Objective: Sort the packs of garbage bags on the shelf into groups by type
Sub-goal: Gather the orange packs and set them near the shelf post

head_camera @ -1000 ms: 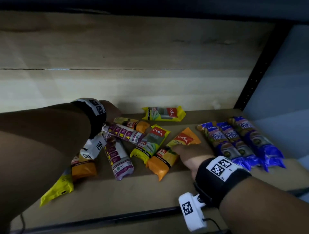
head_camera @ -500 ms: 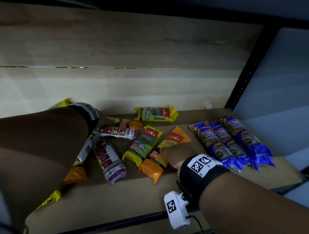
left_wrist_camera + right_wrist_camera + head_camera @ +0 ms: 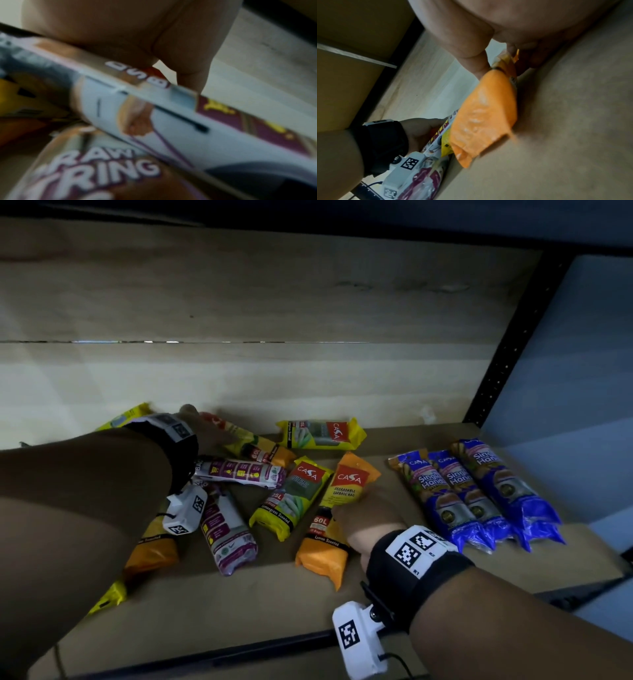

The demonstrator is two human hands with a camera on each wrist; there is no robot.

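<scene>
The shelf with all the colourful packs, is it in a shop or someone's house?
Probably a shop or storeroom, though I can't be sure. The shelf has a black perforated metal post, like stockroom racking, and many packs of the same product lie together, such as three blue packs.

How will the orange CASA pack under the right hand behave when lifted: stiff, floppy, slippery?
The orange pack probably flexes: its free end looks flat and crinkled in the right wrist view. Glossy film suggests some slip. The right hand grips mid-length, so the ends likely droop slightly.
</scene>
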